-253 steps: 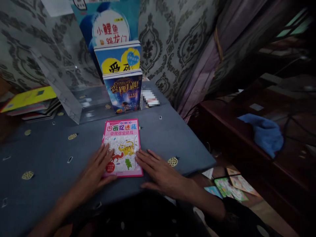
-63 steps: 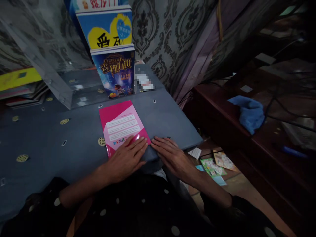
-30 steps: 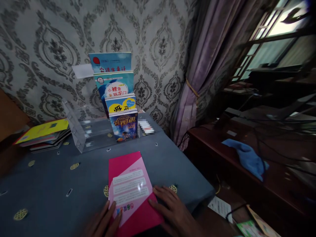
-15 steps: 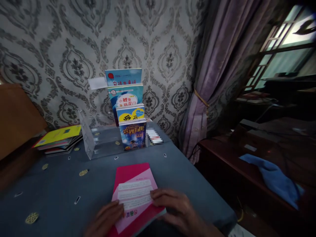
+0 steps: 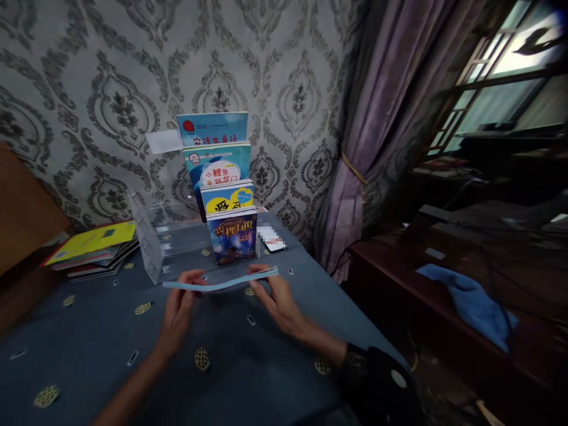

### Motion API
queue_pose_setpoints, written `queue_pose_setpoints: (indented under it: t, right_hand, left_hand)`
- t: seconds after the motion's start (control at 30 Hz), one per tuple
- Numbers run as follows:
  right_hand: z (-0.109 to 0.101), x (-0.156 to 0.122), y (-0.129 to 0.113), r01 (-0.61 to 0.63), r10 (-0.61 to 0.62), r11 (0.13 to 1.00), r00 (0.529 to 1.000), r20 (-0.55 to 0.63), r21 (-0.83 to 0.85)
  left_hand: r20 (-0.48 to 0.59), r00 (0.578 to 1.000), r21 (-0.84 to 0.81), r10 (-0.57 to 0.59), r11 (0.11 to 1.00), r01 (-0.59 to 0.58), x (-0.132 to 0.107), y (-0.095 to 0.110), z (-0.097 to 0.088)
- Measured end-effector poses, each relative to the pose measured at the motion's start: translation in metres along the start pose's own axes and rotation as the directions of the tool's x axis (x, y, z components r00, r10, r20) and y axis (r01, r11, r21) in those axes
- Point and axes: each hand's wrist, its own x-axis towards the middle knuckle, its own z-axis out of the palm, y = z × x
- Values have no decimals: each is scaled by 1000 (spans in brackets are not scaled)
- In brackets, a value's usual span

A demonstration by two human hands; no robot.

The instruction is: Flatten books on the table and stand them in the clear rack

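In my camera, the left hand (image 5: pixel 180 302) pinches the left end of the book (image 5: pixel 222 285), and the right hand (image 5: pixel 278 299) pinches its right end. I see the book edge-on, held above the table (image 5: pixel 248 373), on the near side of the clear rack (image 5: pixel 145 239). Standing books (image 5: pixel 233 239) fill the rack's right part. A pile (image 5: pixel 97 242) lies at far left.

"安徒生童话", its lower edge cut off, marks the rear book (image 5: pixel 215 128); "小鲤鱼跳龙门" titles the teal book (image 5: pixel 219 167). "爱" shows on the blue-and-yellow book (image 5: pixel 228 198), and "查理九世" in ornate lettering on the front book (image 5: pixel 233 239).
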Motion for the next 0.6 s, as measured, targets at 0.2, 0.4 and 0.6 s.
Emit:
queue_pose_setpoints:
  t: [0.2,0.4,0.6]
  right_hand:
    - [23,5,2,-32,32,999,999,35,12]
    - [21,0,3,-27,24,999,997,76,46]
    - [23,20,-4,-89,65,992,967,245,89]
  left_hand:
    - [26,999,-5,-42,999,42,13,-7,-4]
    - [88,994,-87,-58,994,66,17,-18,-2]
    - [25,993,-102,-111,988,113,27,-9,-2]
